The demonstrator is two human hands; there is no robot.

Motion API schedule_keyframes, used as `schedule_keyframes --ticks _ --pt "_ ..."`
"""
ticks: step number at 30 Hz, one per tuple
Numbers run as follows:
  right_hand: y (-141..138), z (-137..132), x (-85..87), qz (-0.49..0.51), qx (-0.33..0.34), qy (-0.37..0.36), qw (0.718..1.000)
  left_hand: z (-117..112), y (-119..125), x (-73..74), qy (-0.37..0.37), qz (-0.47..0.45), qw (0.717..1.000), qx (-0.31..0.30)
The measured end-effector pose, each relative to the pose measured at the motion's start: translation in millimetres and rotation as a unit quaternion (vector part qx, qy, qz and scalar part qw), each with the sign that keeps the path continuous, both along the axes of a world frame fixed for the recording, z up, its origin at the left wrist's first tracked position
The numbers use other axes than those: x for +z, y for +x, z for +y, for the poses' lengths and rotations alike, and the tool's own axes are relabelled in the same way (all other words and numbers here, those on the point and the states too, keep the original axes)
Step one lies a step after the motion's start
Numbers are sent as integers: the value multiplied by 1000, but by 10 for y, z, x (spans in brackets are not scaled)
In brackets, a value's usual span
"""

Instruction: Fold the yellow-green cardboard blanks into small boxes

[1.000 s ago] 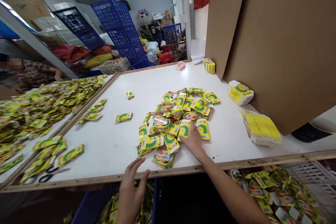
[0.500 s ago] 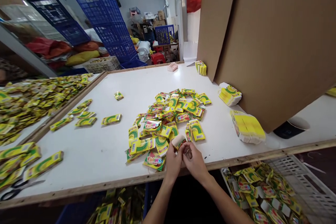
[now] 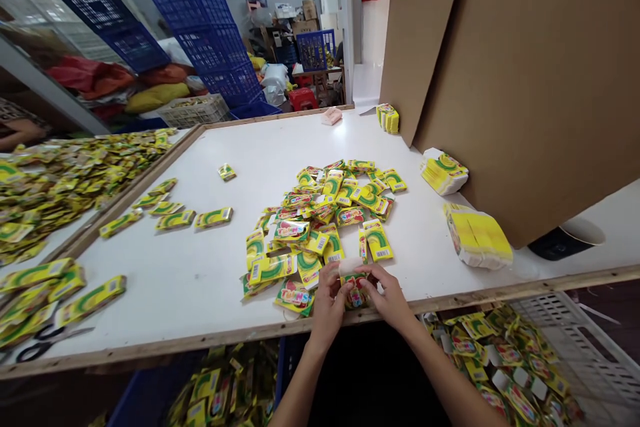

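Between my two hands, close to the table's front edge, is a small crayon box [image 3: 356, 293] with its front print facing up. A white flap stands out at the box's far end. My left hand [image 3: 330, 303] grips the left side of the box, thumb on its face. On the other side my right hand [image 3: 387, 293] grips it too, fingers curled near the flap. Just beyond lies a heap of yellow and green crayon boxes [image 3: 320, 213], some face up, some showing barcodes.
Stacks of flat cartons [image 3: 477, 237] line the right, beside a cardboard sheet [image 3: 525, 80] and a dark cup [image 3: 565, 240]. Scissors [image 3: 47, 340] lie front left near more boxes. A wooden strip [image 3: 120, 187] borders another pile at left. A white crate [image 3: 595, 347] stands below right.
The box has turned so its printed front shows, with the flap at the far end. My hands have spread to either side of it. The whole view has shifted slightly.
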State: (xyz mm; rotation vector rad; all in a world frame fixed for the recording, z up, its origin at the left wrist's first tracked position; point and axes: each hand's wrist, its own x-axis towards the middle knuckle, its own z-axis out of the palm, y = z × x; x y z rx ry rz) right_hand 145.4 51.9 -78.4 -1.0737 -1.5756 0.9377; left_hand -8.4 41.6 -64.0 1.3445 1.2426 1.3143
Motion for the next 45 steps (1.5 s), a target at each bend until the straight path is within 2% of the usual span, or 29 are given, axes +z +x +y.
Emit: schedule_keyframes --ticks 3,6,9,11,16,22,26,31,34,37,39,41,43,44,45 --pt "21 78 58 -6 9 13 1000 40 -55 29 -7 32 998 -54" --pt "-21 114 74 -13 -23 43 999 77 -66 36 -5 43 996 -77" --pt "-73 90 58 13 -62 38 997 73 -42 18 10 -15 999 -45" --pt "-80 56 54 20 -63 47 997 50 -33 13 21 -32 999 -26" --pt "-38 -20 89 -14 -24 103 994 -10 -53 67 47 41 997 -46" --pt "-51 -11 160 -49 -64 52 995 8 19 129 12 9 1000 -4" --pt "-39 -4 144 -38 -60 34 997 41 -4 99 8 -2 1000 -18" --pt "5 -49 46 -16 -40 87 995 37 -48 12 14 9 1000 -26" --pt "28 -48 71 -34 -31 113 993 0 -26 17 30 25 999 -10" --pt "17 15 123 -58 -86 83 991 -125 -176 172 63 91 993 50" --pt "-18 98 121 -82 -158 37 983 -267 -452 379 90 177 975 101" --pt "-69 199 81 -122 -199 2 972 -426 -812 629 103 266 949 133" --pt "-125 281 30 -162 -196 -14 967 -564 -1118 846 115 351 903 221" --pt "-152 301 10 -175 -189 -18 966 -613 -1206 915 107 368 887 258" --pt "-179 300 -1 -179 -184 -21 966 -642 -1233 945 89 363 883 282"
